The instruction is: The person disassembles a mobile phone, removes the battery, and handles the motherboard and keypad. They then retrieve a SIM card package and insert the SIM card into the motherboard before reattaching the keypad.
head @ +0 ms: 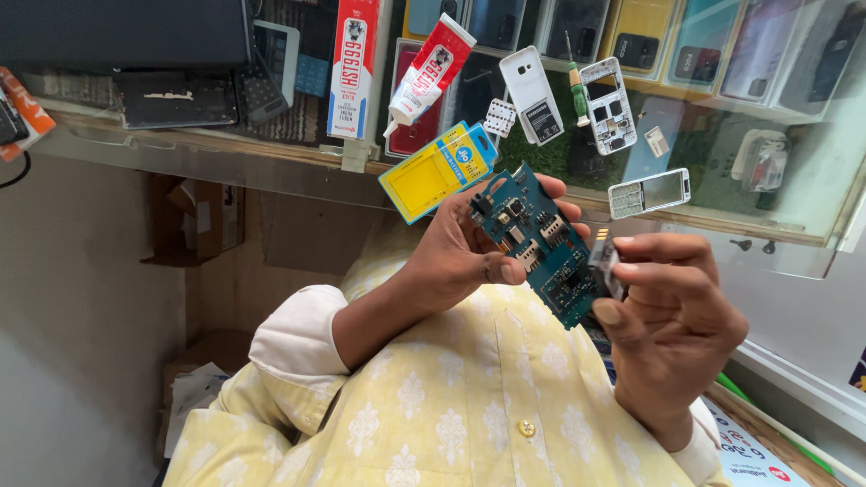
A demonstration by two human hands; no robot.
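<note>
Blue circuit board (539,245), flat and studded with small metal parts, pinched at its upper end in left hand (460,252), thumb on its face. Lower edge gripped by right hand (672,329) along with a small grey component (603,263). Beyond both hands, glass counter (794,207) crowded with yellow card (437,169), white phone shells (609,104), glue tube (428,70). Open air beneath the hands.

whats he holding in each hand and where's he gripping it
The left hand holds a blue circuit board by its upper end, thumb on its face. The right hand pinches a small grey part at the board's lower end.
</note>
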